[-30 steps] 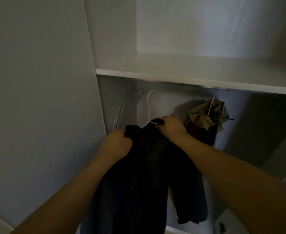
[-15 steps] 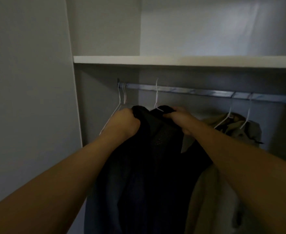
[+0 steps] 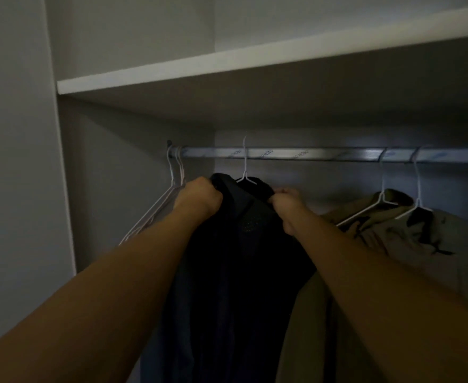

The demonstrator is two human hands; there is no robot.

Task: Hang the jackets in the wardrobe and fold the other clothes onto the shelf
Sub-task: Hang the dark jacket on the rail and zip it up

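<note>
The dark jacket [image 3: 235, 258] on its white hanger [image 3: 245, 172] now sits higher than half a second ago, the hook raised level with the metal rail [image 3: 324, 154], though whether it rests on the rail cannot be told. The left hand [image 3: 199, 199] grips the jacket's left shoulder, and the right hand [image 3: 288, 205] pinches the right shoulder as before. Empty hangers [image 3: 172, 194] hang just left, olive jackets [image 3: 393, 228] right, under the shelf [image 3: 227, 62].

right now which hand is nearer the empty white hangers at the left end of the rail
Left. The left hand grips the dark jacket right beside the empty white hangers; the right hand grips the jacket's other shoulder, farther right.
</note>
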